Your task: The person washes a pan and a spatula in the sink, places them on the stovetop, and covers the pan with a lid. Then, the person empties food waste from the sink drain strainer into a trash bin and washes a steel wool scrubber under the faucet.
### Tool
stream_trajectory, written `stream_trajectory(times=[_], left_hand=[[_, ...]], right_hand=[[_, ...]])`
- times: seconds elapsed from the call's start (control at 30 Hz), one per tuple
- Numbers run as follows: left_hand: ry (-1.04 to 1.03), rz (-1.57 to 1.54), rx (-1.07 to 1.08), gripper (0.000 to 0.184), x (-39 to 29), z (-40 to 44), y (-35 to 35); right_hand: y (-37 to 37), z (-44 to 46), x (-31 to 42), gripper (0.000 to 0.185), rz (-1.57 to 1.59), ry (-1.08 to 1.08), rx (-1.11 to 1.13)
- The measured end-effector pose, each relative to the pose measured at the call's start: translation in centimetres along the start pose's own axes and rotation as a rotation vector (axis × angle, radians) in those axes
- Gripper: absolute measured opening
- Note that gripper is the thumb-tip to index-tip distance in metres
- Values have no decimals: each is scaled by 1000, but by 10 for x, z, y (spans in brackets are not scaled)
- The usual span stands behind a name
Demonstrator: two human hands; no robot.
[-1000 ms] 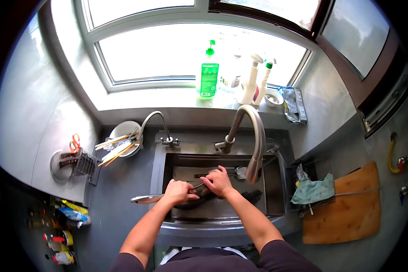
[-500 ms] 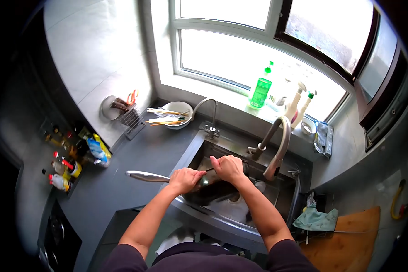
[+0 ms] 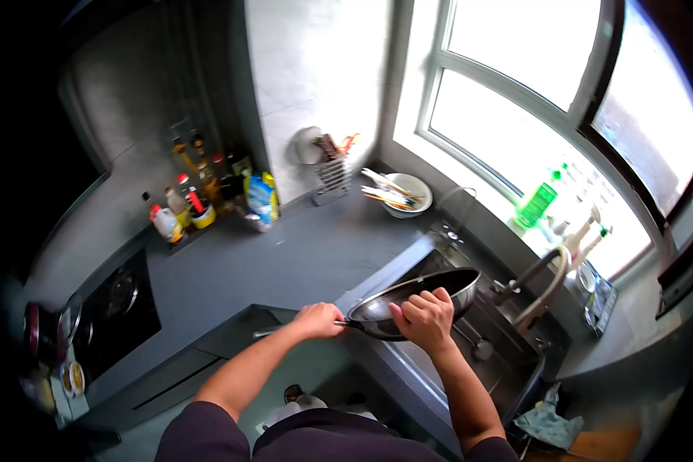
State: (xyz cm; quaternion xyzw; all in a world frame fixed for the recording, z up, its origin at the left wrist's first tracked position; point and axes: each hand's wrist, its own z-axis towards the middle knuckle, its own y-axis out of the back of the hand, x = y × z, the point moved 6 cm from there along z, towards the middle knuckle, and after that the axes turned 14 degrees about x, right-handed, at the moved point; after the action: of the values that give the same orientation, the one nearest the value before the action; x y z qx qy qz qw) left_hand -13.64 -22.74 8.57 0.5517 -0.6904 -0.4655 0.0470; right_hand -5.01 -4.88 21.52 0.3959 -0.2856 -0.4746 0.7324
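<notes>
A dark wok [image 3: 385, 305] with a shiny metal rim is held tilted over the left edge of the sink [image 3: 410, 368], its patterned inside partly visible. My left hand [image 3: 318, 321] is closed around its handle near the pan body; the handle's end pokes out to the left. At the near side of the wok, my right hand [image 3: 426, 317] is closed on the rim with the thumb raised. Below it, the steel basin shows a drain fitting [image 3: 482, 350].
A curved faucet [image 3: 550, 289] rises behind the sink. A white bowl [image 3: 417, 189] with chopsticks stands on the counter [image 3: 239, 266]. Seasoning bottles [image 3: 200, 212] line the wall, and a black stove [image 3: 119, 308] lies left. A green soap bottle [image 3: 537, 204] stands on the sill.
The wok has risen out of the sink and moved toward the counter, both hands still on it. My left hand has gone from beside the rim to the handle. The view has turned left.
</notes>
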Motion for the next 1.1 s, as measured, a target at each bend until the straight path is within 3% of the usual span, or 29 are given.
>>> stream_trajectory(times=[0.1, 0.17, 0.2, 0.23, 0.3, 0.37, 0.43, 0.5, 0.6, 0.73, 0.97, 1.1], left_hand=[[108, -101, -150, 23, 30, -50, 8], [153, -154, -285, 23, 65, -76, 10], [179, -192, -341, 22, 85, -93, 8], [191, -183, -425, 24, 108, -105, 8], [231, -161, -589, 26, 158, -135, 5], [330, -236, -612, 24, 200, -177, 10], [392, -268, -683, 24, 248, -219, 7], [477, -298, -711, 24, 292, -260, 3], [571, -329, -759, 24, 353, -320, -11], [702, -478, -727, 23, 417, -384, -33], [897, -619, -883, 23, 505, -457, -59], [975, -586, -989, 21, 555, -488, -46]], right_hand=[[-10, 13, 35, 30, 59, 102, -3], [-13, 31, 55, 24, 124, 27, -58], [-13, 40, 69, 37, 151, -91, 0], [-22, 47, 81, 66, 171, -187, 66], [-62, 59, 105, 91, 299, -271, 40], [-114, 67, 113, 100, 326, -376, 71], [-194, 67, 110, 88, 617, -554, 108], [-262, 77, 148, 71, 1587, -821, 759], [-303, 109, 227, 62, 1521, -683, 845], [-315, 170, 356, 72, 1678, -637, 858], [-388, 259, 489, 73, 1593, -395, 984], [-434, 305, 553, 51, 1631, -344, 1084]])
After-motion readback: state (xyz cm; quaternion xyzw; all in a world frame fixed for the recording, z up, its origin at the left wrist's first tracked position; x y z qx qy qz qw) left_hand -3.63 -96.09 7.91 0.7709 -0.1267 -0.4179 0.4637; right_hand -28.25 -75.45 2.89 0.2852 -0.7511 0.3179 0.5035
